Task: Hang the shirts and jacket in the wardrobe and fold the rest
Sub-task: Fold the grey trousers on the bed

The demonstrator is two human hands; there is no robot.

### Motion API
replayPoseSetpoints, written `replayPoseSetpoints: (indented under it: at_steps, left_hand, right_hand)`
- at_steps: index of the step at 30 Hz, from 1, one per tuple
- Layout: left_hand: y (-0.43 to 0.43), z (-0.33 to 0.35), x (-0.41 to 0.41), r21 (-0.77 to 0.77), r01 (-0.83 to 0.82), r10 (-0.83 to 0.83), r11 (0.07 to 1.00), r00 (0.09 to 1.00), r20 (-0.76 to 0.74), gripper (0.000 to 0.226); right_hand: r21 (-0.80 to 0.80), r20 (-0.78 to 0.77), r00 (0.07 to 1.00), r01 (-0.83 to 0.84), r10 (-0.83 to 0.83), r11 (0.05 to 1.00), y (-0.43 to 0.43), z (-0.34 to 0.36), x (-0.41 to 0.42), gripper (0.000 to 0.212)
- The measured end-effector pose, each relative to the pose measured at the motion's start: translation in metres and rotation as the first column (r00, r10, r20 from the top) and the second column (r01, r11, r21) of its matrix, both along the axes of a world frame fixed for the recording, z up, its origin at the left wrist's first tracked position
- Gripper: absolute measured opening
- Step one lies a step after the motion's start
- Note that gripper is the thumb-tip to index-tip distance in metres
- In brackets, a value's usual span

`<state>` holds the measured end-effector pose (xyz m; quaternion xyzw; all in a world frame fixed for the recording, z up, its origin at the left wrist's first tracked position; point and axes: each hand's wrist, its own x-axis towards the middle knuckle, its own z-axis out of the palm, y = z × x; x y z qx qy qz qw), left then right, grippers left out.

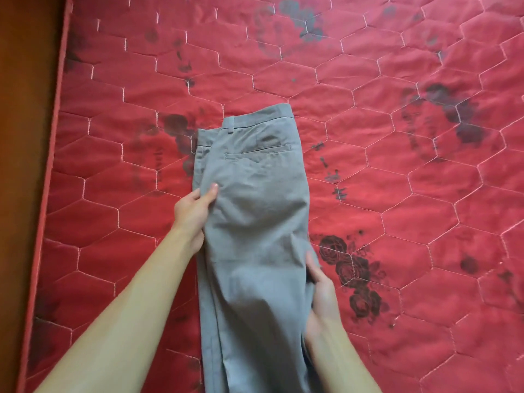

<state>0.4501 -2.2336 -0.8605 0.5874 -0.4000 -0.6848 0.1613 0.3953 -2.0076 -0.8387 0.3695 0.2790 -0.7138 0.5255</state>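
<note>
One red quilted mattress (397,194) carries one pair of grey trousers (255,222), folded lengthwise, waistband farthest from the person. Two hands are in view: the left hand (192,214) pinches the trousers' left edge; the right hand (321,290) grasps the right edge.

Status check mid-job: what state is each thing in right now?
grey trousers: folded in half lengthwise, lying flat, back pocket up.
left hand: pinches the trousers' left edge, thumb on top.
right hand: grips the trousers' right edge.
mattress: red, quilted, under the trousers.
</note>
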Motion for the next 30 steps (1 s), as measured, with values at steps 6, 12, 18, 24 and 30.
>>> replayPoseSetpoints:
  at_steps: [6,12,18,24,30]
  left_hand:
    - [-0.017,-0.013,0.04,0.089,-0.068,0.069,0.994,0.997,-0.016,0.033]
    - [-0.029,-0.012,0.016,0.159,0.076,-0.074,0.984,0.997,-0.021,0.041]
    - [-0.054,0.003,-0.019,-0.049,0.139,-0.141,0.989,0.99,-0.03,0.02]
    - [-0.056,-0.01,-0.029,-0.026,0.209,-0.21,0.977,0.978,-0.004,0.026]
    - [-0.012,-0.015,0.005,-0.064,0.158,-0.158,0.985,0.987,0.002,0.04]
  right_hand:
    - [0.004,-0.076,0.983,0.17,-0.169,0.985,0.018,0.002,-0.004,0.035]
    - [0.047,-0.037,0.998,0.058,-0.057,0.997,0.008,-0.006,-0.015,0.05]
    - [-0.023,-0.041,0.996,0.079,-0.08,0.997,0.018,0.001,-0.032,0.042]
    - [0.04,-0.101,0.994,0.05,-0.046,0.998,0.019,-0.02,-0.026,0.047]
    - [0.034,-0.144,0.972,-0.185,0.188,0.982,0.053,-0.031,-0.007,0.065]
